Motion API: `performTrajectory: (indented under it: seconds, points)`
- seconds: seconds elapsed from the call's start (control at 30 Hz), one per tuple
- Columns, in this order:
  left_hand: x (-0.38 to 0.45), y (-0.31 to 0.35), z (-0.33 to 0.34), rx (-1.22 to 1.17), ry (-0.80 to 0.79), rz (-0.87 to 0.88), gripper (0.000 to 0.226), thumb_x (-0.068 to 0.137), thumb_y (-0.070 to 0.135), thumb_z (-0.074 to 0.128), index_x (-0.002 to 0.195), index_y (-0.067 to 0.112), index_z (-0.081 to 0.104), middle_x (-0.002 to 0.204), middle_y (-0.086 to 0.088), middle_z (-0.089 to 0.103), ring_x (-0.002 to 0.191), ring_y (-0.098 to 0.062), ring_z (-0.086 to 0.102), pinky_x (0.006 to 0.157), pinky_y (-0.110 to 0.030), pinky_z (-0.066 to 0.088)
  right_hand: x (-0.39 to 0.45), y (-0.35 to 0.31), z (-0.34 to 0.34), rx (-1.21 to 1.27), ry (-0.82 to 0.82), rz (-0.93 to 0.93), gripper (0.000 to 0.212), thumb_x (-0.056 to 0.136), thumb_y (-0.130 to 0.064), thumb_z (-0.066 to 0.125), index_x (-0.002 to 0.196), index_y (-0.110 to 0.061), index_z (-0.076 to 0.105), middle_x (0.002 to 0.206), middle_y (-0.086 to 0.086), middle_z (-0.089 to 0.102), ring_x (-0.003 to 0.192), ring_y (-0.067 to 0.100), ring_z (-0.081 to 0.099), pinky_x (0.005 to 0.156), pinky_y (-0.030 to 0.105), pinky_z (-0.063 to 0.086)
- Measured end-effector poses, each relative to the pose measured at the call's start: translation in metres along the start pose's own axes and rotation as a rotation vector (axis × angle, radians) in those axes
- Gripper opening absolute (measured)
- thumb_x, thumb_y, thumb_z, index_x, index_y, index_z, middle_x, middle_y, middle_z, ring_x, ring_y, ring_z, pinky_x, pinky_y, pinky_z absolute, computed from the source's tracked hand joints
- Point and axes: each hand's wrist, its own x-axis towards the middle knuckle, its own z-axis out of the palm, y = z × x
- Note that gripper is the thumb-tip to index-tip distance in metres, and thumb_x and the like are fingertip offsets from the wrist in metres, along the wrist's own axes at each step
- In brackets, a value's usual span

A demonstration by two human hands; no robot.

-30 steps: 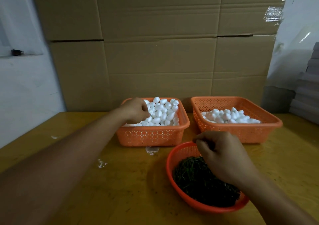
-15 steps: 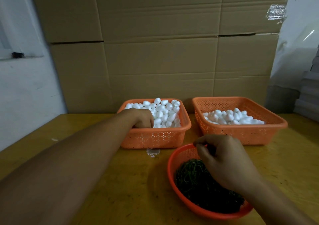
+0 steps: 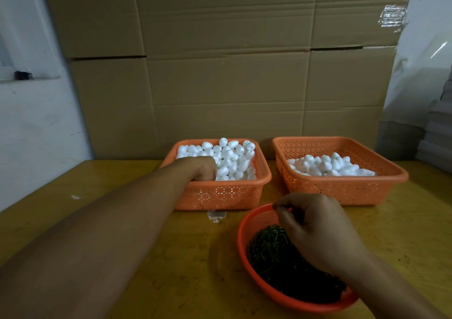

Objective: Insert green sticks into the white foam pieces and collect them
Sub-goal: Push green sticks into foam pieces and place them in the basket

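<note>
My left hand (image 3: pixel 201 169) reaches into the left orange basket (image 3: pixel 220 191), its fingers dug down among the white egg-shaped foam pieces (image 3: pixel 234 157); the fingertips are hidden. My right hand (image 3: pixel 318 230) hovers over the round red basket (image 3: pixel 241 235) of green sticks (image 3: pixel 271 252). Its thumb and forefinger pinch together above the basket's far rim, apparently on a thin dark stick that barely shows. A second orange basket (image 3: pixel 342 189) at the right holds a shallower layer of foam pieces (image 3: pixel 327 165).
All three baskets stand on a yellow wooden table (image 3: pixel 195 257). Stacked cardboard boxes (image 3: pixel 220 74) wall off the back. A white scrap (image 3: pixel 216 216) lies in front of the left basket. Grey stacked material (image 3: pixel 437 135) sits at the far right.
My left hand has dropped from above the foam pile down into the left basket. My right hand has stayed over the red basket with the same pinch.
</note>
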Motion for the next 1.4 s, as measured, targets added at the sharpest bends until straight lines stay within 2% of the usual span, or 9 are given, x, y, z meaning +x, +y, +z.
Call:
performTrajectory:
  seconds: [0.13,0.33,0.53,0.73,0.87,0.93,1.03,1.2,1.4]
  points:
    - [-0.005,-0.001,-0.005,-0.061,0.089,0.023,0.037,0.088,0.026,0.072,0.124,0.021,0.066,0.127,-0.003,0.059,0.116,-0.023,0.057,0.102,-0.042,0.049,0.000,-0.001,0.000,0.001,-0.009,0.006,0.012,0.092,-0.028,0.063,0.094,-0.032,0.075,0.060,-0.014,0.067,0.049,0.005,0.059,0.051,0.039,0.054]
    - [-0.028,0.013,-0.012,-0.617,0.367,0.196,0.019,0.077,0.017,0.082,0.090,0.026,0.070,0.095,0.003,0.070,0.083,-0.017,0.066,0.070,-0.029,0.052,0.000,-0.002,-0.004,-0.010,0.003,0.024,0.013,0.091,-0.030,0.063,0.094,-0.033,0.075,0.068,-0.014,0.070,0.057,0.005,0.064,0.059,0.042,0.057]
    - [-0.081,0.029,-0.004,-0.801,0.585,0.414,0.021,0.080,0.010,0.077,0.094,0.026,0.072,0.092,0.018,0.071,0.079,0.005,0.064,0.070,-0.010,0.049,0.001,-0.003,-0.004,-0.006,0.013,0.028,0.013,0.091,-0.029,0.064,0.095,-0.032,0.076,0.071,-0.012,0.072,0.060,0.006,0.065,0.061,0.042,0.057]
    - [-0.116,0.039,0.018,-1.064,0.528,0.486,0.020,0.085,0.000,0.074,0.100,0.012,0.067,0.096,-0.005,0.071,0.089,-0.020,0.069,0.085,-0.036,0.057,0.000,-0.004,-0.002,-0.015,-0.006,0.008,0.012,0.093,-0.028,0.064,0.096,-0.032,0.075,0.062,-0.011,0.068,0.049,0.005,0.060,0.048,0.037,0.053]
    - [-0.130,0.043,0.032,-1.159,0.490,0.491,0.020,0.086,-0.001,0.073,0.096,0.014,0.063,0.091,-0.014,0.070,0.079,-0.019,0.065,0.079,-0.051,0.056,0.000,-0.004,-0.003,-0.028,-0.020,0.008,0.013,0.093,-0.029,0.063,0.098,-0.032,0.075,0.063,-0.011,0.068,0.049,0.006,0.059,0.048,0.038,0.053]
    - [-0.136,0.044,0.039,-1.206,0.460,0.516,0.020,0.088,0.001,0.073,0.094,0.018,0.062,0.088,-0.009,0.073,0.079,-0.016,0.066,0.071,-0.046,0.058,0.000,-0.003,-0.003,-0.032,-0.016,0.005,0.012,0.093,-0.030,0.063,0.097,-0.032,0.075,0.064,-0.012,0.069,0.049,0.006,0.060,0.051,0.040,0.055]
    - [-0.144,0.046,0.046,-1.251,0.410,0.591,0.021,0.092,0.004,0.070,0.093,0.022,0.060,0.099,-0.004,0.077,0.084,-0.012,0.070,0.067,-0.022,0.053,0.001,-0.003,-0.003,-0.054,-0.039,-0.002,0.011,0.093,-0.030,0.065,0.097,-0.032,0.075,0.068,-0.013,0.070,0.055,0.005,0.063,0.057,0.040,0.057]
    - [-0.151,0.049,0.057,-1.321,0.350,0.689,0.020,0.097,0.011,0.060,0.105,0.028,0.055,0.105,-0.009,0.075,0.093,-0.026,0.072,0.082,-0.031,0.057,0.001,-0.001,-0.007,-0.128,-0.219,-0.030,0.012,0.092,-0.034,0.069,0.101,-0.034,0.077,0.090,-0.018,0.074,0.078,0.003,0.068,0.072,0.033,0.059]
    - [-0.159,0.051,0.058,-1.309,0.266,0.783,0.015,0.101,0.025,0.049,0.111,0.031,0.058,0.099,-0.014,0.072,0.076,-0.022,0.062,0.071,-0.034,0.052,-0.003,-0.005,-0.014,-0.268,-0.461,-0.077,0.016,0.089,-0.054,0.065,0.090,-0.040,0.072,0.084,-0.018,0.070,0.075,0.002,0.063,0.070,0.030,0.056]
